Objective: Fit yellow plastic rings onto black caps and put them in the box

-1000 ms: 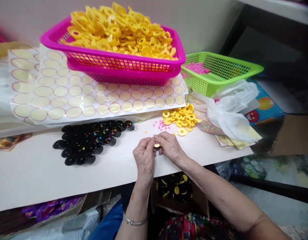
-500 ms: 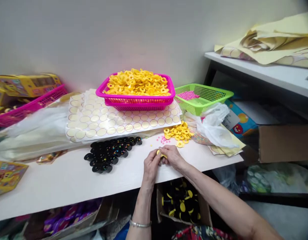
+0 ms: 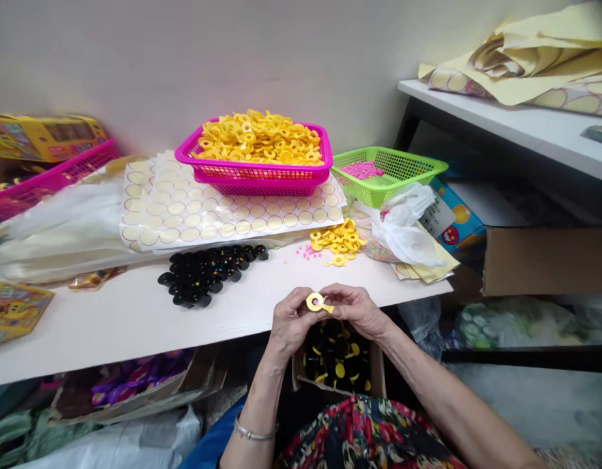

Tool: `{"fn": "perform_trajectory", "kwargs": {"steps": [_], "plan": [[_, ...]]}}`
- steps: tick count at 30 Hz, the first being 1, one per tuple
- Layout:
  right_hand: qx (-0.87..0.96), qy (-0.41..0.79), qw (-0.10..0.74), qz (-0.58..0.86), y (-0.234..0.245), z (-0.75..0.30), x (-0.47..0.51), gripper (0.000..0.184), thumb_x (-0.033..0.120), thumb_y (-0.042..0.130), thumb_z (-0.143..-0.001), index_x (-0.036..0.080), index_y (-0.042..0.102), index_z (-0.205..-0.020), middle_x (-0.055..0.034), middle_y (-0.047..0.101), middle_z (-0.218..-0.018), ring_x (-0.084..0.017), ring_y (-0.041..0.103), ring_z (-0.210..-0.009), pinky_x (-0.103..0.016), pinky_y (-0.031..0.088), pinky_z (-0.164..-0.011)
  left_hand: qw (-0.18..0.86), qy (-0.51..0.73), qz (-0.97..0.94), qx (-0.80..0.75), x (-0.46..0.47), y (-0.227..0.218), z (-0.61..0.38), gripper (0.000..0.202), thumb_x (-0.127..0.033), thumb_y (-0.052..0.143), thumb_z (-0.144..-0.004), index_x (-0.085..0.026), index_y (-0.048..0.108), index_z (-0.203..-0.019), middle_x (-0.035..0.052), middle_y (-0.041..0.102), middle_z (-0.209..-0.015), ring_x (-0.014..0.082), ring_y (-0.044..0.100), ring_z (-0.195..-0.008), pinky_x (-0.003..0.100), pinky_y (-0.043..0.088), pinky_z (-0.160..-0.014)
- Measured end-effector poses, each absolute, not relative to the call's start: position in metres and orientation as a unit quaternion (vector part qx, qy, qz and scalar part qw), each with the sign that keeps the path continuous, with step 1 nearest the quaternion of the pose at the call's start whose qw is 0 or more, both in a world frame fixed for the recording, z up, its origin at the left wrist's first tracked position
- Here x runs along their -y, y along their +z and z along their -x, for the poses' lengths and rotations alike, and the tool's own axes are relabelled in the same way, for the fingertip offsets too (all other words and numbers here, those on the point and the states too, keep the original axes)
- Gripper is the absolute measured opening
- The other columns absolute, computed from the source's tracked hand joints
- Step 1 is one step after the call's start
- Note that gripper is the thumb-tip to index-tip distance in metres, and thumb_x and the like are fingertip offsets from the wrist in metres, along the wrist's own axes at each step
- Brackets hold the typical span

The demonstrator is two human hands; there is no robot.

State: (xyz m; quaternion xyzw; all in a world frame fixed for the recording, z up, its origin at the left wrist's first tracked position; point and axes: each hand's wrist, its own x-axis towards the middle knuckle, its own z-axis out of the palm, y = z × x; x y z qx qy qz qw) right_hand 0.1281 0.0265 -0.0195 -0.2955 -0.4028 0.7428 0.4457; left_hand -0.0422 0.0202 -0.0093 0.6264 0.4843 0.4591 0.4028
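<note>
Between my two hands is a yellow plastic ring piece [image 3: 311, 309] with a short tab on its right and a pink spot in its middle. My left hand [image 3: 292, 319] pinches the ring from the left. My right hand [image 3: 356, 309] grips it at the tab side. Both are at the table's front edge, above a box of black and yellow pieces [image 3: 337, 365]. Beyond them on the table lie a pile of yellow ring pieces [image 3: 340, 241], a few tiny pink beads [image 3: 308, 251] and a cluster of black round pieces [image 3: 203, 273].
A pink basket [image 3: 262, 174] heaped with yellow pieces stands on sticker sheets [image 3: 232, 215]. Right of it are a green basket [image 3: 413, 166] holding pink beads and a white plastic bag [image 3: 403, 228]. A yellow box [image 3: 17, 309] lies at left. Purple packets [image 3: 135, 381] fill a carton below.
Both hands have drawn back from the tabletop to its front edge, over the box. The yellow ring piece now faces up in view. The camera view has shifted.
</note>
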Motion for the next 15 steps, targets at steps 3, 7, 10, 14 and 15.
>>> {"fn": "perform_trajectory", "kwargs": {"steps": [3, 7, 10, 14, 15], "plan": [[0.438, 0.746, 0.409, 0.290, -0.012, -0.135, -0.021, 0.046, 0.024, 0.073, -0.063, 0.019, 0.061, -0.106, -0.0040, 0.061, -0.101, -0.015, 0.055, -0.091, -0.029, 0.043, -0.081, 0.293, 0.420, -0.739, -0.437, -0.011, -0.005, 0.036, 0.017, -0.026, 0.064, -0.072, -0.017, 0.063, -0.087, 0.0054, 0.062, -0.083, 0.0161, 0.055, -0.077, 0.027, 0.044, -0.069], [0.504, 0.742, 0.334, 0.291, 0.001, -0.138, -0.016, 0.046, 0.025, 0.068, -0.067, 0.017, 0.058, -0.111, -0.0021, 0.060, -0.093, -0.011, 0.052, -0.081, -0.024, 0.042, -0.073, 0.166, 0.388, -0.823, -0.380, -0.003, -0.008, 0.027, 0.021, -0.020, 0.054, -0.078, -0.015, 0.060, -0.097, 0.0115, 0.064, -0.098, 0.0183, 0.056, -0.080, 0.031, 0.044, -0.070], [0.501, 0.734, 0.336, 0.312, 0.004, -0.139, -0.011, 0.048, 0.023, 0.072, -0.062, 0.016, 0.060, -0.108, -0.0005, 0.060, -0.088, -0.011, 0.051, -0.078, -0.023, 0.041, -0.072, 0.129, 0.391, -0.831, -0.374, 0.003, -0.013, 0.023, 0.022, -0.021, 0.052, -0.079, -0.014, 0.059, -0.099, 0.0132, 0.064, -0.102, 0.0184, 0.056, -0.078, 0.031, 0.043, -0.067], [0.464, 0.750, 0.337, 0.328, 0.003, -0.139, -0.004, 0.049, 0.020, 0.076, -0.054, 0.014, 0.062, -0.101, -0.0007, 0.060, -0.084, -0.013, 0.052, -0.078, -0.025, 0.042, -0.072, 0.113, 0.388, -0.840, -0.362, 0.010, -0.015, 0.021, 0.025, -0.022, 0.047, -0.081, -0.015, 0.058, -0.102, 0.0145, 0.063, -0.107, 0.0177, 0.056, -0.075, 0.031, 0.043, -0.064], [0.453, 0.754, 0.342, 0.331, 0.001, -0.139, -0.002, 0.047, 0.019, 0.076, -0.053, 0.014, 0.063, -0.098, -0.0007, 0.060, -0.082, -0.013, 0.052, -0.076, -0.024, 0.042, -0.070, 0.110, 0.386, -0.843, -0.358, 0.011, -0.015, 0.021, 0.025, -0.022, 0.047, -0.081, -0.015, 0.058, -0.102, 0.0147, 0.063, -0.107, 0.0174, 0.056, -0.074, 0.031, 0.042, -0.063]]}}
